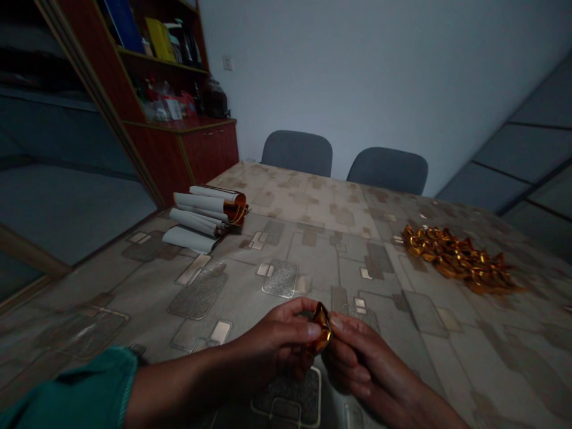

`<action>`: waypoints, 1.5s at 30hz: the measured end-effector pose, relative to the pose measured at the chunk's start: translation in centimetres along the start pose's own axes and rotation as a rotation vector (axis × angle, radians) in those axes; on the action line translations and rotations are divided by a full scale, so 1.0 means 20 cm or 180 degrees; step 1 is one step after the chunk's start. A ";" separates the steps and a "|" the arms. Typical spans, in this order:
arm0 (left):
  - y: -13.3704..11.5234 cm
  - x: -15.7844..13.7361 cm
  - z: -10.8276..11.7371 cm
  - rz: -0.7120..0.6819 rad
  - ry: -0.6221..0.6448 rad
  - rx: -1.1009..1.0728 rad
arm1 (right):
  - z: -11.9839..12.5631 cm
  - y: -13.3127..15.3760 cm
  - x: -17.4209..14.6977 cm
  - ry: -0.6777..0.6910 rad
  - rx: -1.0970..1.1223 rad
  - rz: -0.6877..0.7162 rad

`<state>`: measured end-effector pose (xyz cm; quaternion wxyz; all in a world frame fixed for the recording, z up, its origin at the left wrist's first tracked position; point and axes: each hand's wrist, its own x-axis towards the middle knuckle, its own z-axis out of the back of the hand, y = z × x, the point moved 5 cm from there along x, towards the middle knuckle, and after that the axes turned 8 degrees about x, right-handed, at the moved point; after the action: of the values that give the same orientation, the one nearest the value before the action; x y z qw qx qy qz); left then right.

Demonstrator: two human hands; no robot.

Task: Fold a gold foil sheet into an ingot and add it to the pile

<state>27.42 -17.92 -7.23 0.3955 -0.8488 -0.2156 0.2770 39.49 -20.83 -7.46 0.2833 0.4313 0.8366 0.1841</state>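
A small folded piece of shiny gold paper [322, 338] is held between my two hands above the front part of the table. My left hand [286, 336] pinches it from the left, with the thumb lying across its face. From the other side, my right hand [357, 357] grips its right edge between thumb and fingers. The lower fingers of both hands are curled, and part of the piece is hidden behind them. To the right lies a pile of folded gold paper pieces [456, 259]. At the left rests a stack of curled gold paper sheets [201, 208], pale backs showing.
A patterned cloth covers the table [322, 205]. Two grey chairs [297, 152] stand at its far side, against the wall. A reddish wooden cabinet [210, 152] with shelves of items stands beyond the left edge.
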 end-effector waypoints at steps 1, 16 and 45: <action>0.00 0.01 0.00 -0.0046 -0.0003 0.0105 | 0.00 0.00 0.00 -0.0013 -0.0040 -0.0011; -0.01 -0.01 -0.01 0.0114 0.0100 -0.0728 | 0.01 0.01 -0.01 0.0288 0.0377 0.0081; 0.04 -0.01 -0.01 0.0012 0.0093 -0.0716 | 0.00 -0.02 -0.01 0.0132 0.0200 0.0000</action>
<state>27.48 -18.62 -7.69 0.3003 -0.8921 -0.2379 0.2393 39.29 -21.15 -7.54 0.2522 0.4360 0.8477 0.1666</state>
